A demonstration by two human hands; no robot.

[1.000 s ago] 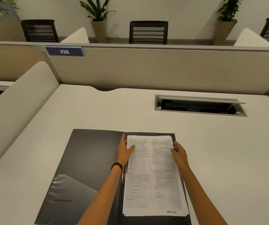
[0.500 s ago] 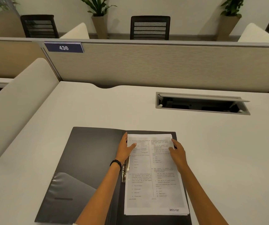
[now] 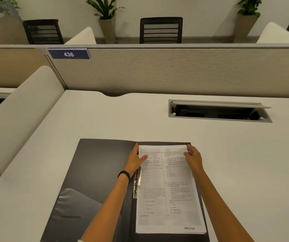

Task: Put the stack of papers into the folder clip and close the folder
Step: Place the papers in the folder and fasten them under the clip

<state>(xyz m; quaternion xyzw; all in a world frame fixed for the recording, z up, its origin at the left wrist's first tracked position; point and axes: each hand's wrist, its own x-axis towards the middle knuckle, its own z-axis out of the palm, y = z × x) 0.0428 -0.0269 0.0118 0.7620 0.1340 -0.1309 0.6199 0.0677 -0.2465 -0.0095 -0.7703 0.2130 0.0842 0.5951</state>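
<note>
Both hands have crept up toward the far corners of the papers over the last second, and the stack looks squarer on the folder than it did. Only 1 view here, the head camera, so that's all I've got.

Left hand point(image 3: 135, 162) sits at the far left corner of the stack of papers point(image 3: 170, 189), thumb flat on top of the sheet, fingers along the edge next to the spine. Right hand point(image 3: 193, 158) is at the far right corner, fingertips pinching that edge. So each grip is lightly closed on the papers, more steadying than lifting.

The stack lies on the right half of the open folder point(image 3: 98, 172), which is flat on the table point(image 3: 227, 154). The metal clip point(image 3: 137, 182) runs along the spine, right by the left edge of the papers. Can't tell if the edge is under it yet.

If I had to guess, this is the lining-up step. Do it well by keeping the stack square and sliding the whole left edge toward the clip evenly, so no sheets fan out or buckle.
</note>
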